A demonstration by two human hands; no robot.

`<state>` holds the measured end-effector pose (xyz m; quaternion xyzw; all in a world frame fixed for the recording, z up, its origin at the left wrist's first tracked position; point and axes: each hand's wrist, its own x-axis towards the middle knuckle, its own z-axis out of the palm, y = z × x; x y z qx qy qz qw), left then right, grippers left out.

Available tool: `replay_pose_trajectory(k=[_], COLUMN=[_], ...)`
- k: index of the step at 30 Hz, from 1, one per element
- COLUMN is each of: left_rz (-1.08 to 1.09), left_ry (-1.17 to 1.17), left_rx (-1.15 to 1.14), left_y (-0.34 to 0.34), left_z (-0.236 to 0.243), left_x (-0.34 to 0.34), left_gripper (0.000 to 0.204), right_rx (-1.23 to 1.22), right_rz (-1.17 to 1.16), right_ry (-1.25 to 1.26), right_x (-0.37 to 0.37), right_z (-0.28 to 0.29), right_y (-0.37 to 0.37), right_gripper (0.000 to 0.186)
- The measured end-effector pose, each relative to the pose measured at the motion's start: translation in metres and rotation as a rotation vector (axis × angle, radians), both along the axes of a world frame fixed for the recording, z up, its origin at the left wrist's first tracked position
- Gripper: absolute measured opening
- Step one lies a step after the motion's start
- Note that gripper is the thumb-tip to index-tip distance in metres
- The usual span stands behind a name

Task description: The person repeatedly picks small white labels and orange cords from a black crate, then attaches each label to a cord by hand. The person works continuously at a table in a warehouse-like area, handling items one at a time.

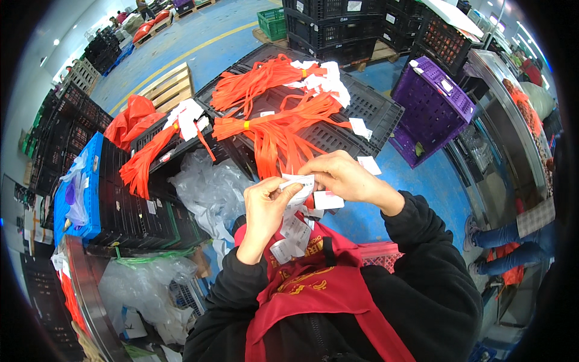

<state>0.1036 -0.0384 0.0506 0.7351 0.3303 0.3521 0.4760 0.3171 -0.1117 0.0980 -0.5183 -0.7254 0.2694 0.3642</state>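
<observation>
Blue floor (220,42) stretches away past the far left of a black crate (377,99). On the person's side of that crate, just off its near edge, a white label strip (295,230) trails down before the red apron (313,292). The left hand (260,211) pinches it between thumb and forefinger; the right hand (347,175) has its fingertips drawn together at the strip's upper end, though whether on paper or an orange strap I cannot tell. A white tag (329,200) shows just below the right hand. Orange straps (292,117) lie bundled on the crate's top, some spilling over its near edge toward the hands. Left of the crate, a clear plastic bag (211,187) sits near the left wrist, and another orange bundle (145,166) droops over an edge. Right of it stands a purple crate (431,102), a band of blue floor between the two. Beyond the black crate's far edge, stacked crates (332,27) bound the space.
</observation>
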Motion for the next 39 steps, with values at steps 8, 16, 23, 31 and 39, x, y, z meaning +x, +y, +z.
replay_pose_trajectory(k=[8, 16, 23, 31, 39], left_rz=[0.022, 0.110, 0.391, 0.269, 0.134], left_ry=[0.120, -0.103, -0.301, -0.332, -0.411], left_rx=[0.161, 0.202, -0.030, -0.100, -0.167], left_y=[-0.002, 0.009, 0.001, -0.011, -0.014], left_z=[0.009, 0.004, 0.013, 0.014, 0.021], left_x=[-0.003, -0.031, -0.070, -0.077, -0.081], left_gripper=[0.016, 0.053, 0.062, 0.040, 0.028], right_rx=[0.077, 0.582, 0.676, 0.616, 0.768], right_rz=[0.002, -0.439, -0.063, -0.220, -0.900], right_ry=[-0.011, -0.229, -0.523, -0.414, -0.382], right_x=[-0.005, -0.014, -0.023, -0.048, 0.002], right_z=[0.002, -0.029, -0.065, -0.077, -0.060], right_y=[-0.008, -0.039, -0.082, -0.092, -0.081], right_gripper=[0.018, 0.015, 0.043, 0.033, 0.026])
